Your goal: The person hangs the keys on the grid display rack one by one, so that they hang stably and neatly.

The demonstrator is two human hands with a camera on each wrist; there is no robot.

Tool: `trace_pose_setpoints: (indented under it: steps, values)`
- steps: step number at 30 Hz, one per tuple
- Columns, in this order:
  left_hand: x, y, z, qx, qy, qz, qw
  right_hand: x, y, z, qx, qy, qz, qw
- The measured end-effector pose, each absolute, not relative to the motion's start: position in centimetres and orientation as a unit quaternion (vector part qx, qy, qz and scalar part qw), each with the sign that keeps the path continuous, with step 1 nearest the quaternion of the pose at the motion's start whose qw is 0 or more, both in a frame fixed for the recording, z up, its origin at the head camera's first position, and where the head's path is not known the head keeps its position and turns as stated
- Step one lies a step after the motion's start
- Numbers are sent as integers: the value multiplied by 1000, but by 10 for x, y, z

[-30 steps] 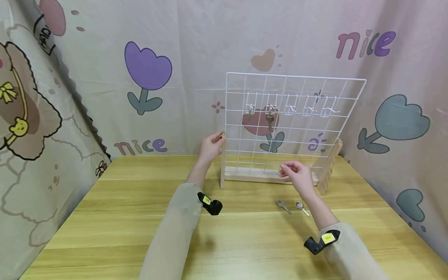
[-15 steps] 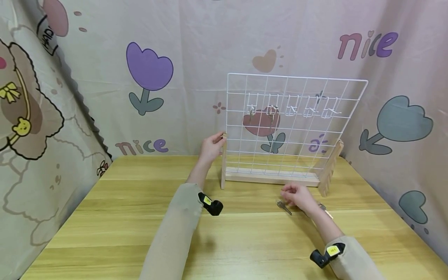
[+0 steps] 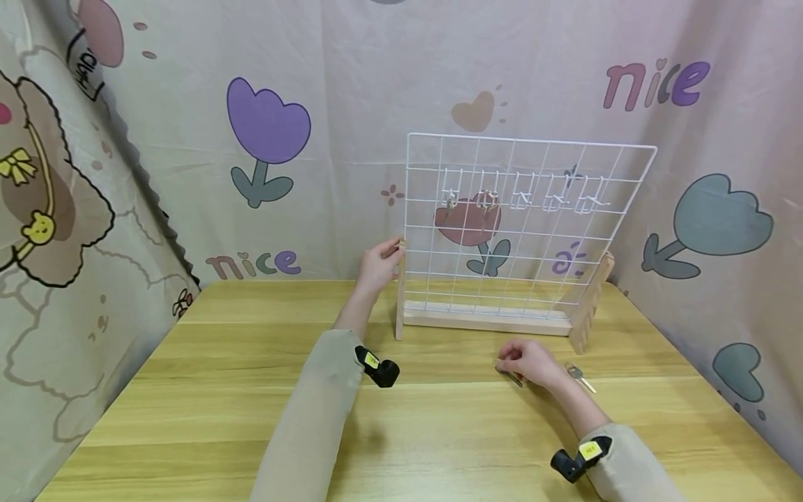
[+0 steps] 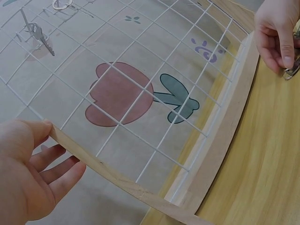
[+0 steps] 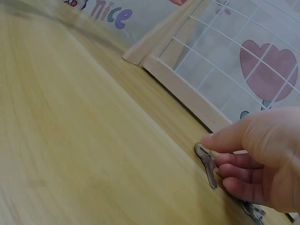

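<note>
My left hand (image 3: 378,266) holds the left wooden upright (image 3: 400,293) of a white wire grid rack (image 3: 502,240), thumb and fingers on either side in the left wrist view. At the table in front of the rack, my right hand (image 3: 530,361) pinches the head of a metal key (image 5: 206,164) between thumb and fingers; its blade slants down close over the wood. Another key (image 3: 580,377) lies on the table just right of that hand, partly behind the fingers in the right wrist view. Keys hang on the two leftmost hooks, a small key (image 3: 451,201) and a ringed key (image 3: 486,202).
Several white wire hooks (image 3: 555,202) line the upper grid, the right ones bare. A wooden base bar (image 3: 486,321) runs between the uprights, with the right upright (image 3: 592,303) close behind my right hand. A printed cloth (image 3: 351,90) hangs behind the table (image 3: 251,404).
My right hand has come down from in front of the grid to the table and taken hold of a key. A key now lies right of the hand. The left hand stays on the upright.
</note>
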State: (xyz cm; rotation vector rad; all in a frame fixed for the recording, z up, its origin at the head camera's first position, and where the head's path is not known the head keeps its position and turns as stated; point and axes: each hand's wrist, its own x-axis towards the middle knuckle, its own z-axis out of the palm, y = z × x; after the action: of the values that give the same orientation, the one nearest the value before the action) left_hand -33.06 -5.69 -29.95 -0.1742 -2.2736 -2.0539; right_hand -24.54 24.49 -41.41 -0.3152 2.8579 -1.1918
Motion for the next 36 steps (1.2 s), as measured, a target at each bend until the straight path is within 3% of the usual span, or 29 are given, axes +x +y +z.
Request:
trace_pose_setpoints:
  steps: [8,16,25,36]
  values:
    - [-329,-56,-301,-56,-743,-665,36,-245,241,-415,-117,929,-350,19]
    - [-331,-56,-302,-58,-746,-663,30,-243,242,-418,-120,929,-349,-10]
    - [-331,-56,-303,-57,-750,-658,32,-244,245,-414,-79,909,-409,14]
    - [-333,-57,-301,-57,-747,-662,36,-252,249,-374,-98,895,-431,-49]
